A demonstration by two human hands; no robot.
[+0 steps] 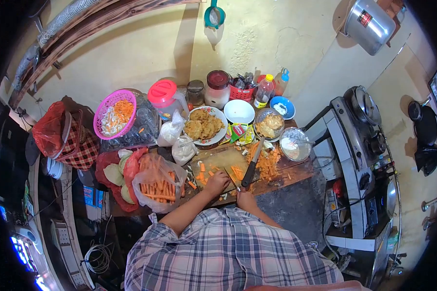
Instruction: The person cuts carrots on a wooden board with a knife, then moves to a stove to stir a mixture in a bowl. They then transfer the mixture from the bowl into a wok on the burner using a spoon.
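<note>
My left hand (217, 182) is curled on the near side of the wooden cutting board (222, 157), its fingers closed over something I cannot make out. Close beside it, my right hand (246, 200) is closed around a knife (231, 179), whose thin blade slants up and left over the board. Cut carrot sticks (237, 171) lie just beyond this blade, and orange pieces sit left of my left hand. A second knife with a black handle (250, 174) rests at the board's right edge. Beyond it spreads a heap of cut carrots (268, 162).
Left of the board are a plastic bag of carrots (158, 186) and a red bag of cabbage (115, 175). A plate of fritters (205, 127), a white bowl (239, 111) and a bowl of white powder (295, 144) stand behind. A stove (353, 126) is at right.
</note>
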